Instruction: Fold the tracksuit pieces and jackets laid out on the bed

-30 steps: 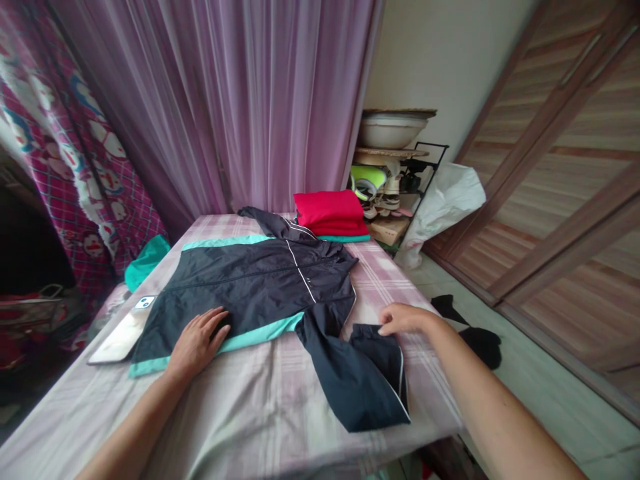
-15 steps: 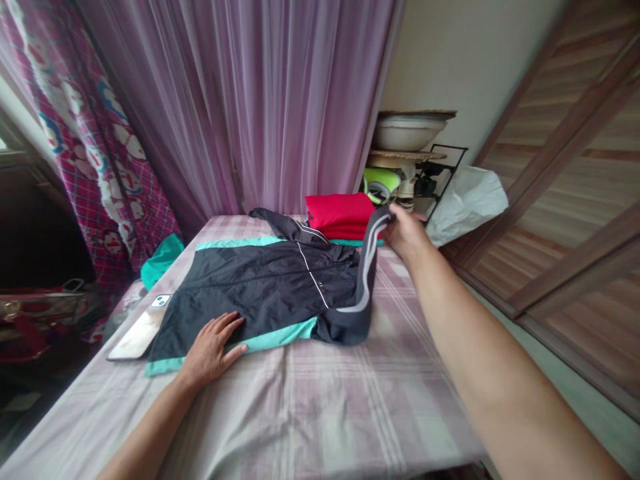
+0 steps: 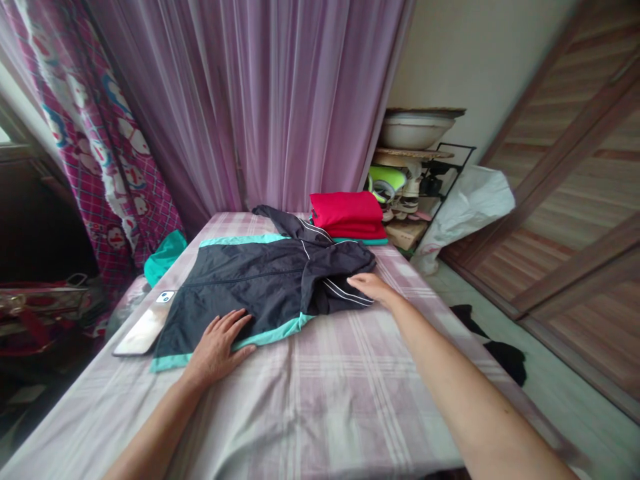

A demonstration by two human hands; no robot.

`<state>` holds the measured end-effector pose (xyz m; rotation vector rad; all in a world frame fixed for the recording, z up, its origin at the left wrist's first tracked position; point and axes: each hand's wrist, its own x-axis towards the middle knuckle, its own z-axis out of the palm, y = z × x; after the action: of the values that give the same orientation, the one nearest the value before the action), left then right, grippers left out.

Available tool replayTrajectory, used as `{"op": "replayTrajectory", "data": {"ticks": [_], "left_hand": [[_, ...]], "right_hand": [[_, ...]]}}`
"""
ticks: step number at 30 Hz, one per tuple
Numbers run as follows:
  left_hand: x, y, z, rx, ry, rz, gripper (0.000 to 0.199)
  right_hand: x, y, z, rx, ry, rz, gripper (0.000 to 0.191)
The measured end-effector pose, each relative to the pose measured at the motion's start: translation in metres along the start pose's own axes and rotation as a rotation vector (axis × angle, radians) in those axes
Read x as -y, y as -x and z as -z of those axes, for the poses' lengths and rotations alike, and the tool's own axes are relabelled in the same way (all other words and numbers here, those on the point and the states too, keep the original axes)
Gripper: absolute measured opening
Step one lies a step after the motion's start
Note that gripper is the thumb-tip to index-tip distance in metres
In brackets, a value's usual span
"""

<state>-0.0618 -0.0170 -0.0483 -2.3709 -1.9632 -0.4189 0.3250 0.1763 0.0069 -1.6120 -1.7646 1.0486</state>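
Note:
A black jacket [image 3: 240,277] with mint-green side edging and white piping lies spread on the checked tablecloth. My left hand [image 3: 220,343] rests flat on its near edge, fingers spread over the black cloth and the green strip. At the jacket's right end, my right hand [image 3: 370,287] has its fingers closed at the near sleeve [image 3: 345,293], which is doubled over onto the body; the fingertips are partly hidden. The far sleeve [image 3: 300,225] stretches toward the curtain.
Folded red clothes [image 3: 347,213] lie in a pile behind the jacket. A phone [image 3: 143,330] sits at its left end, by the table's edge. Beyond the right corner stand a rack with a basin [image 3: 417,130] and a white bag [image 3: 470,207]. Dark cloth [image 3: 505,360] lies on the floor.
My right hand has come down and toward me, bringing the raised sleeve down over the jacket's right part. My left hand stays on the near edge.

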Motion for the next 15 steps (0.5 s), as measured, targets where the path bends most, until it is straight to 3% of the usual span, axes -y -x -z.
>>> {"op": "replayTrajectory", "data": {"ticks": [4, 7, 11, 15], "left_hand": [[-0.002, 0.000, 0.002, 0.004, 0.002, 0.012, 0.065], [-0.004, 0.000, 0.004, 0.017, 0.006, 0.016, 0.063], [-0.004, -0.001, 0.004, 0.027, 0.008, 0.029, 0.060], [-0.004, -0.003, 0.004, 0.036, 0.009, 0.036, 0.056]], "right_hand": [[0.009, 0.005, -0.019, 0.130, 0.127, 0.121, 0.020], [0.008, 0.015, -0.012, 0.128, 0.204, 0.184, 0.016], [-0.019, 0.053, 0.014, 0.114, 0.162, 0.257, 0.022], [-0.051, 0.099, 0.026, 0.215, 0.170, 0.259, 0.021]]}}
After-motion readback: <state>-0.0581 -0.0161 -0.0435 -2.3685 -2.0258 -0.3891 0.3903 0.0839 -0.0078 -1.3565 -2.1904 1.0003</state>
